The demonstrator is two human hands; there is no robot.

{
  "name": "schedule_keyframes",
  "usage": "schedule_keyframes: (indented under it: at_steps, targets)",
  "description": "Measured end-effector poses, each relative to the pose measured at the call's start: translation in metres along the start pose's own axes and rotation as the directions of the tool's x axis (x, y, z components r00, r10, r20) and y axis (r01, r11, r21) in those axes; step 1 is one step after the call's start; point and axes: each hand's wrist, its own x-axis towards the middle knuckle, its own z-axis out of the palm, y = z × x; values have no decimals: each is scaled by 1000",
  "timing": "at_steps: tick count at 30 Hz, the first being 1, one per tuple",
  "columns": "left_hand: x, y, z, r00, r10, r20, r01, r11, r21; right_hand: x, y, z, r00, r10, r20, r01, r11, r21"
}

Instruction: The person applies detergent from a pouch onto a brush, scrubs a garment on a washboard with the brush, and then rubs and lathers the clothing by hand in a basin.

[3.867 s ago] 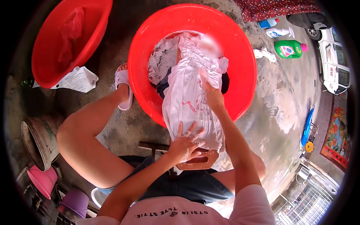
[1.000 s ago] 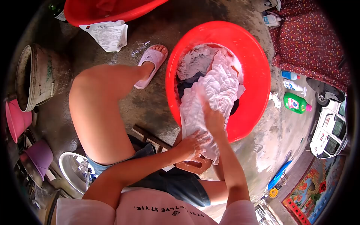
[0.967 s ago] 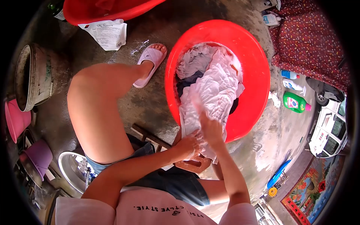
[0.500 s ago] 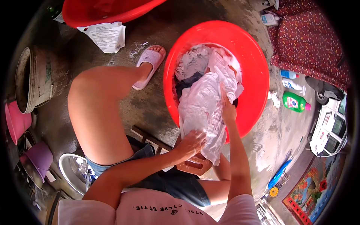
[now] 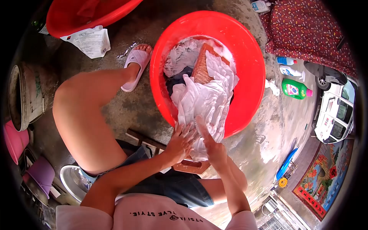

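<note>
A soaked white garment [image 5: 205,99] lies bunched over a brown washboard [image 5: 203,71], which leans in a red basin [image 5: 249,80]. The board's ribbed upper part shows bare, and its slotted handle end [image 5: 191,166] rests near my lap. My left hand [image 5: 180,143] lies flat on the garment's lower part, fingers spread. Beside it, my right hand [image 5: 215,151] reaches onto the cloth with a finger stretched out, slightly blurred; its other fingers are mostly hidden. Grey-white cloth [image 5: 180,57] and dark cloth [image 5: 176,82] sit deeper in the basin.
A second red basin [image 5: 103,19] and a white pouch [image 5: 90,41] are at the upper left. A green detergent bottle [image 5: 295,89] and a spray bottle [image 5: 291,71] lie at the right. Buckets, including a purple one [image 5: 41,172], stand at the left.
My right hand has come down the garment towards me, beside my left hand. The cloth's upper part has drawn down, baring the washboard's ribs. The whole view has shifted slightly.
</note>
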Motion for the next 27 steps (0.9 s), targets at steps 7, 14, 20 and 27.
schedule_keyframes:
  at_steps: [7, 14, 20, 27]
  targets:
    - [-3, 2, -10, 1000, -10, -29, 10, 1000, -6, 129, 110, 56, 856, 513, -72, -512, 819, -257]
    - [0, -7, -4, 999, -21, 35, 24, 996, -90, -1, 9, 16, 969, 223, 105, -235, 965, 116]
    - [-1, -8, 18, 983, -26, -180, 30, 999, 19, 28, 48, 30, 855, 476, 206, -438, 876, -205]
    - [4, -33, -20, 979, -104, -173, 70, 979, -193, 125, 154, 79, 904, 423, -66, -412, 902, 129]
